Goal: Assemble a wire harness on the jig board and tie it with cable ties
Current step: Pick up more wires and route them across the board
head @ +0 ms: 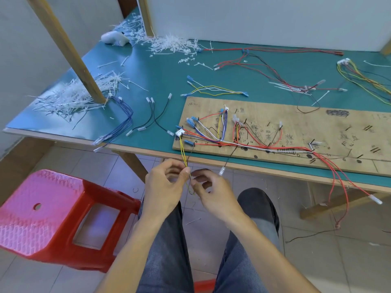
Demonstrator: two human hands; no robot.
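Observation:
A wooden jig board (296,132) lies on the green table, with red, white, blue and black wires (243,142) routed between its pegs. From a white connector (179,132) at the board's left end, thin yellow wires (183,153) hang down over the table edge. My left hand (164,189) pinches these yellow wires between thumb and fingers below the edge. Close beside it, my right hand (211,193) pinches the lower part of the same wires, where they loop. Red wires (338,178) droop off the board's front right.
Piles of white cable ties (173,44) and cut ends (72,98) lie at the back and left. Loose wire sets (211,89) are spread over the table (148,77). A wooden post (69,51) stands at left. A red stool (57,218) sits on the floor left of my knees.

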